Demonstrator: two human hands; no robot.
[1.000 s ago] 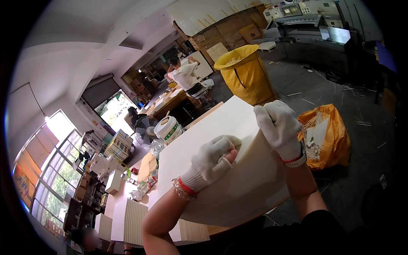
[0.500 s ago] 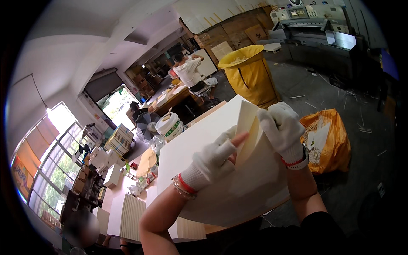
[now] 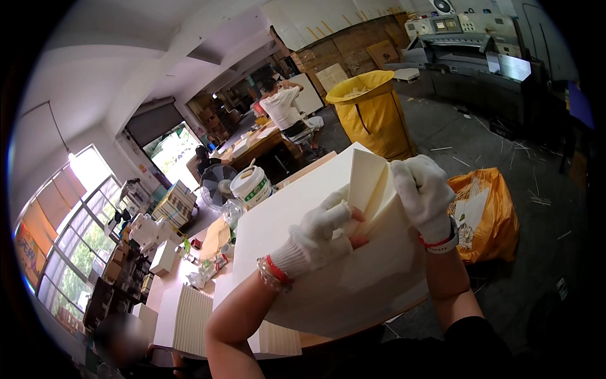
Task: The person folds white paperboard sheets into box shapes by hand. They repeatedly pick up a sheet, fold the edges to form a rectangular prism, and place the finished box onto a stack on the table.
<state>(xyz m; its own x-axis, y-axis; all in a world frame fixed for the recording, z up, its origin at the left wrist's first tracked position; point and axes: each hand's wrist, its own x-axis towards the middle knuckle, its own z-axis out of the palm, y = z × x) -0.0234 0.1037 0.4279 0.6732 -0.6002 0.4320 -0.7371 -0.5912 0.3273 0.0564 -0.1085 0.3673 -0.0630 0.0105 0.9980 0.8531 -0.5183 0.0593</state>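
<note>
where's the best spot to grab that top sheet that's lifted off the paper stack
Pinch the raised corner of the top sheet from the far right side, where the right hand already is. It stands peeled off the stack, leaving a gap for fingers.

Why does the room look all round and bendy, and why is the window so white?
Head view: the fisheye lens bends straight edges near the rim, with black corners; daylight overexposes the window; the gloved left hand and right hand on the cream sheets look sharp.

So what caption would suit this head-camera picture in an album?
Two gloved hands, left hand and right hand, fold up a sheet from a cream paper stack in a workshop.
</note>
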